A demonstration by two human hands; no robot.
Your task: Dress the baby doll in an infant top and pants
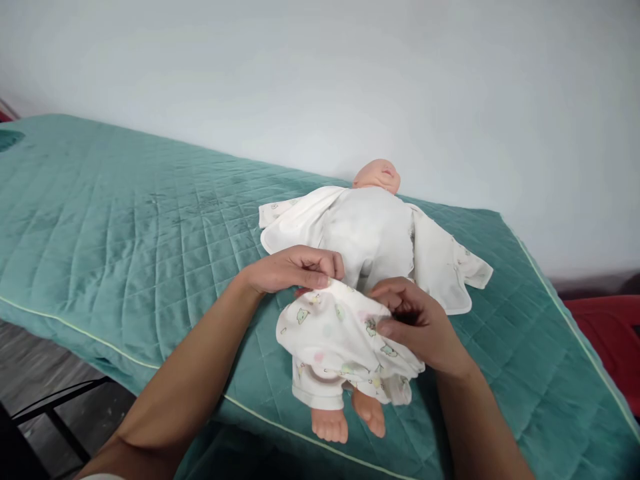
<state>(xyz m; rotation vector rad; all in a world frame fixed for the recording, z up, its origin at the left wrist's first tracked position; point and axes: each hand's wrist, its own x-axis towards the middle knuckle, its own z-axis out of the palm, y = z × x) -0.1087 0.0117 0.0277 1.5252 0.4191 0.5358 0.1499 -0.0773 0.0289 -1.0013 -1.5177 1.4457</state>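
Note:
A baby doll (377, 175) lies on its back, its head toward the wall and its bare feet (329, 425) toward me. Printed white baby pants (333, 327) cover its legs, bunched up, with both feet sticking out of the leg cuffs. My left hand (305, 268) pinches the waist edge of the pants on the left. On the right side my right hand (417, 320) has its fingers closed on the same fabric. Beneath the doll's arms a white baby jacket (440, 267) lies spread open, sleeves out to both sides. A plain white layer (367, 227) covers the torso.
A green quilted cover (150, 233) with pale piping spreads over the bed. Behind it rises a white wall (300, 80). A red chair or stool (605, 340) stands off the right edge. Dark metal legs (65, 427) show at lower left.

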